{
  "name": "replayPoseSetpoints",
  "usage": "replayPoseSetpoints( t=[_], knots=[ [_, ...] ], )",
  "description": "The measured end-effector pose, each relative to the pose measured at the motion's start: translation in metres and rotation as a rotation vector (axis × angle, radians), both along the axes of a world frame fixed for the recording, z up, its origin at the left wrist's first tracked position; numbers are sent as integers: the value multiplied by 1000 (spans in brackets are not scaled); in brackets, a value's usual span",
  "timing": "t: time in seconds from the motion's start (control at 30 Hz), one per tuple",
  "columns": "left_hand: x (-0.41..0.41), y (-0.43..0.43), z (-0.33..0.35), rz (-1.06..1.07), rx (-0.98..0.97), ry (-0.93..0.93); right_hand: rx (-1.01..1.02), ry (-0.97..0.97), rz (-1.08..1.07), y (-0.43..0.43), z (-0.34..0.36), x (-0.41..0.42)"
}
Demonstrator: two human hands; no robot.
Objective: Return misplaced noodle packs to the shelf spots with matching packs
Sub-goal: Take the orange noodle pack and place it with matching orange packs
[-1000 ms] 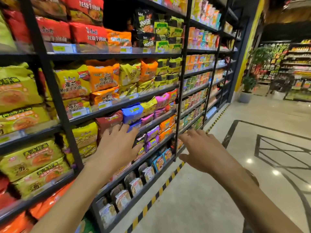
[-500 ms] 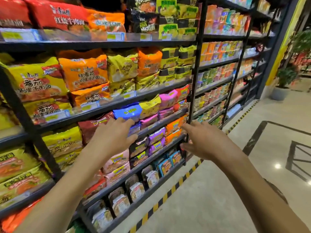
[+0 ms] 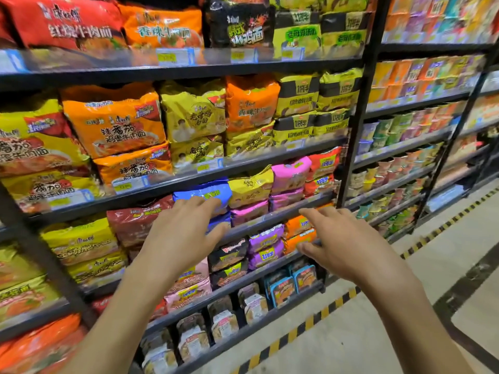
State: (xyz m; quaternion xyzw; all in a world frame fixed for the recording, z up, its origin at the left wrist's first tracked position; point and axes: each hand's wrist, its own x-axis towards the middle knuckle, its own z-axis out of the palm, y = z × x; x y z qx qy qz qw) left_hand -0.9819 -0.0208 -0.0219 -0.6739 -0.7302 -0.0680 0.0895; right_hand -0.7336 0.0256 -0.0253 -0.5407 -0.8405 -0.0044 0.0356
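A black shelf rack [image 3: 272, 215] holds rows of noodle packs. On its middle level a blue pack [image 3: 208, 191] sits beside a yellow pack [image 3: 249, 186], which rests on a pink pack [image 3: 249, 210]. More pink packs [image 3: 290, 174] lie to the right, and a dark red pack [image 3: 135, 220] to the left. My left hand [image 3: 181, 236] is spread open, its fingertips at the blue pack's front. My right hand [image 3: 340, 241] hovers open in front of the orange packs [image 3: 297, 225], holding nothing.
Upper shelves carry orange packs [image 3: 113, 122], yellow packs [image 3: 194, 114] and black packs [image 3: 237, 25]. Purple packs [image 3: 266, 247] and boxed noodles [image 3: 280, 288] fill lower levels. Cup noodles [image 3: 399, 130] fill the rack to the right. A yellow-black floor stripe [image 3: 297, 332] runs along the shelf base.
The view has drawn closer to the shelves. Both hands have risen toward the middle level, the left now reaching the blue pack.
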Motion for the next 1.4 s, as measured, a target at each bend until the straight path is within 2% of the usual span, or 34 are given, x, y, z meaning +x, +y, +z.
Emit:
replayPoseSetpoints(
  t=[0.37, 0.6, 0.83, 1.1, 1.23, 1.4],
  knots=[
    [14, 106, 12, 54, 66, -36, 62, -11, 96, 133, 1, -10],
    [7, 194, 9, 137, 97, -66, 119, -98, 142, 228, 16, -19],
    [12, 264, 0, 179, 157, -150, 159, 48, 213, 302, 10, -27],
    [1, 337, -6, 298, 200, -153, 198, 92, 327, 403, 18, -41],
    [-8, 375, -1, 371, 314, -208, 245, 73, 399, 454, 26, -52],
    [-11, 411, -1, 376, 586, -308, 364, 239, 479, 498, 35, -60]
  ],
)
